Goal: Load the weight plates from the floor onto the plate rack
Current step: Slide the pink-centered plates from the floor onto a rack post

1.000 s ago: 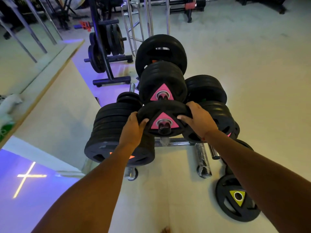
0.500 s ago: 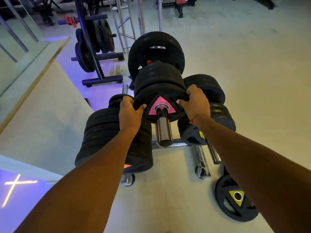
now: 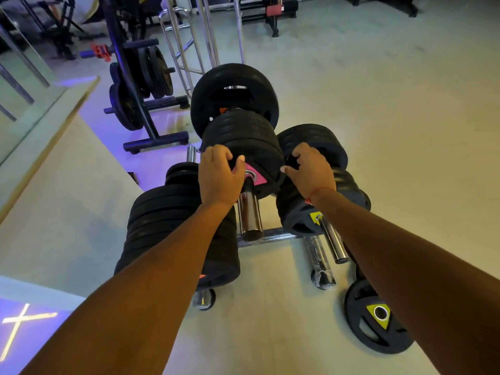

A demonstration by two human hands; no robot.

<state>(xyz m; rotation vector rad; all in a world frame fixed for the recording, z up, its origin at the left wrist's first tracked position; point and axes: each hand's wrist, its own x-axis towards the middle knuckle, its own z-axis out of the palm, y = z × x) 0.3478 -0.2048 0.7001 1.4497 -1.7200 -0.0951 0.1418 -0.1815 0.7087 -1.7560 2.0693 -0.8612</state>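
Note:
A black weight plate with a pink triangle label (image 3: 266, 171) sits far back on the middle chrome peg (image 3: 249, 212) of the plate rack (image 3: 273, 235), against the stack of black plates behind it. My left hand (image 3: 219, 177) grips its left rim, thumb on the face. My right hand (image 3: 311, 169) holds its right rim with the thumb tip at the edge and curled fingers behind. A black plate with a yellow triangle label (image 3: 376, 323) lies flat on the floor at lower right, partly under my right forearm.
Stacks of large black plates (image 3: 167, 226) fill the rack's left peg and smaller ones (image 3: 313, 142) the right pegs. Another chrome peg (image 3: 334, 243) juts out on the right. A dark plate tree (image 3: 140, 85) stands at back left beside a raised platform edge (image 3: 54, 131).
The pink-labelled plate slid from the peg's tip to the back against the stack, both hands moving with it. More bare chrome peg now shows in front.

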